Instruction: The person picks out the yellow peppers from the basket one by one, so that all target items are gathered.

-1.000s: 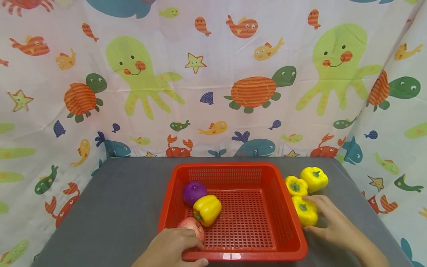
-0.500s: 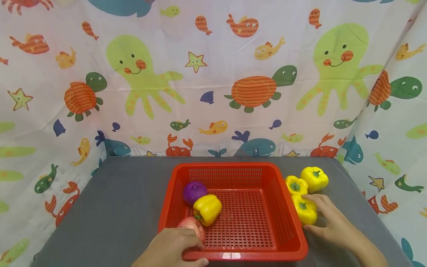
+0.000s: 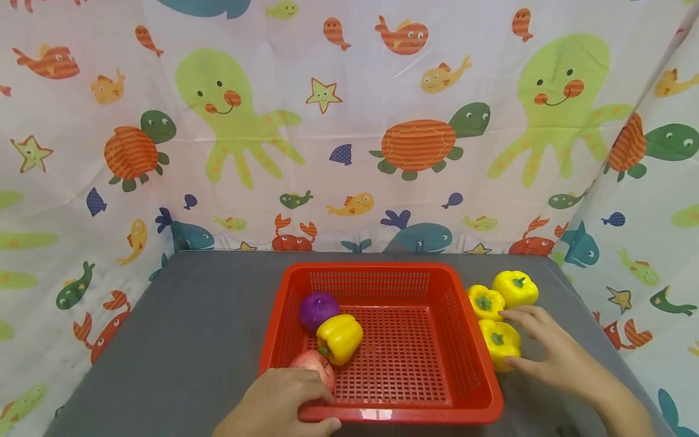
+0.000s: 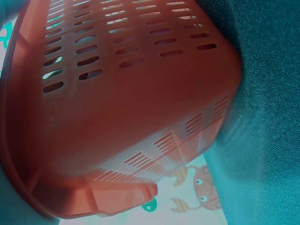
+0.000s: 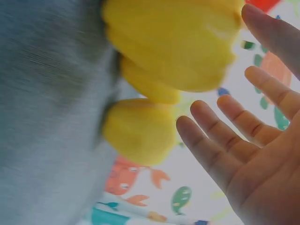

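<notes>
A red plastic basket [image 3: 382, 416] stands in the middle of the table, and my left hand [image 3: 278, 400] grips its near left corner, fingers over the rim and thumb outside. Inside it lie a purple onion-like vegetable [image 3: 319, 311], a yellow bell pepper [image 3: 340, 340] and a pinkish-red round fruit [image 3: 314, 366] that the left hand partly covers. Right of the basket are a near yellow bell pepper [image 3: 499, 343], a middle one [image 3: 486, 302] and a far one [image 3: 515, 288]. My right hand [image 5: 262, 159] is beside them with fingers spread, holding nothing.
The grey tabletop [image 3: 180, 340] extends left of the basket. A white curtain [image 3: 349, 121] printed with sea animals hangs behind the table and along both sides. In the left wrist view, the basket's slotted wall [image 4: 140, 89] fills much of the picture.
My right hand's fingers have spread and lifted off the near yellow bell pepper. The left hand stays on the basket's corner. The head view has tilted slightly down.
</notes>
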### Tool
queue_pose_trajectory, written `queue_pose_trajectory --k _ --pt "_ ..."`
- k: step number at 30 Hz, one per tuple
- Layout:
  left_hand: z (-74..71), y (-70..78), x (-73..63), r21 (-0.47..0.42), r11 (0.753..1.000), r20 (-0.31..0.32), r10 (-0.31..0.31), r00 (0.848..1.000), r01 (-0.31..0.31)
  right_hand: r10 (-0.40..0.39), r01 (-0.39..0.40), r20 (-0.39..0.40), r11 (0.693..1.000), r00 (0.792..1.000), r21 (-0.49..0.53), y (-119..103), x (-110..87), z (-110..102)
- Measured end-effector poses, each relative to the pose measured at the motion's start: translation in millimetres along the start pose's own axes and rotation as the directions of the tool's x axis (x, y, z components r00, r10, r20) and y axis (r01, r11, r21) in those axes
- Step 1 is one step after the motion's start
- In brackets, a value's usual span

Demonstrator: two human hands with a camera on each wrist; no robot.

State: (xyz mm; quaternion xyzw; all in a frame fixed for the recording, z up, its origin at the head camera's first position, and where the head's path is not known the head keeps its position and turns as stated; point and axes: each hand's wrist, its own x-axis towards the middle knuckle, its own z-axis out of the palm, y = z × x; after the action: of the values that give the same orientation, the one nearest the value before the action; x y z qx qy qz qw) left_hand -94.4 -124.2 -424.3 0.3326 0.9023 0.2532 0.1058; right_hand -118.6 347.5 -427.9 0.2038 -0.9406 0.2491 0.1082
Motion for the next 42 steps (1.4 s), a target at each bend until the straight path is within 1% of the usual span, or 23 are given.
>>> queue_pose_trajectory --k 5,9,11,13,16,18,22,24,28,33,35,38,42 --pt "0.0 -0.6 0.6 0.0 1.0 0.004 0.0 1.0 0.0 -0.086 0.085 -0.008 0.995 0.996 -0.054 -14.3 16.6 -18.2" --pt "-0.1 -1.4 1.1 0.008 1.0 0.012 0.004 1.0 -0.004 -0.135 0.135 0.003 0.989 0.991 -0.059 -32.1 33.4 -28.9" --pt "-0.1 -1.5 1.4 0.012 1.0 0.016 0.004 1.0 -0.005 -0.144 0.145 0.029 0.989 0.989 -0.037 -42.8 42.7 -31.9" --pt "-0.2 -1.6 1.5 0.013 1.0 0.019 0.004 1.0 -0.004 -0.136 0.137 0.076 0.991 0.988 0.0 -54.5 52.8 -33.7" --pt "-0.3 -2.1 1.5 0.018 1.0 0.024 0.007 1.0 -0.008 -0.149 0.146 0.139 0.989 0.979 0.032 -70.6 68.0 -33.4" --pt "-0.3 -2.5 1.6 0.02 1.0 0.025 0.012 1.0 -0.013 -0.189 0.186 0.167 0.982 0.968 0.032 -80.5 78.8 -31.4" --pt "-0.1 -2.6 2.0 0.014 1.0 0.028 0.013 1.0 -0.014 -0.292 0.298 0.206 0.954 0.934 -0.002 -100.0 98.5 -24.7" --pt "-0.4 -2.3 2.1 0.013 1.0 0.033 0.006 0.999 -0.006 -0.337 0.347 0.233 0.938 0.912 -0.005 -110.1 107.7 -21.0" --pt "-2.5 -1.0 0.8 0.009 1.0 0.044 -0.022 0.999 0.021 -0.393 0.413 0.299 0.911 0.869 -0.002 -128.3 125.4 -10.2" --pt "-3.9 0.2 -0.1 0.0 1.0 0.023 -0.025 0.999 0.025 -0.467 0.492 0.351 0.87 0.812 0.022 -145.2 145.6 6.5" --pt "-3.5 0.4 0.2 -0.006 1.0 0.017 -0.019 1.0 0.019 -0.484 0.514 0.379 0.857 0.789 0.026 -150.4 152.2 14.0" --pt "-2.9 0.5 0.6 -0.009 1.0 0.02 -0.022 1.0 0.022 -0.497 0.549 0.431 0.836 0.753 0.005 -157.9 161.0 27.1" --pt "-1.6 -0.2 0.9 0.0 1.0 0.023 -0.018 1.0 0.018 -0.481 0.566 0.504 0.824 0.718 -0.019 -167.9 169.2 45.6"
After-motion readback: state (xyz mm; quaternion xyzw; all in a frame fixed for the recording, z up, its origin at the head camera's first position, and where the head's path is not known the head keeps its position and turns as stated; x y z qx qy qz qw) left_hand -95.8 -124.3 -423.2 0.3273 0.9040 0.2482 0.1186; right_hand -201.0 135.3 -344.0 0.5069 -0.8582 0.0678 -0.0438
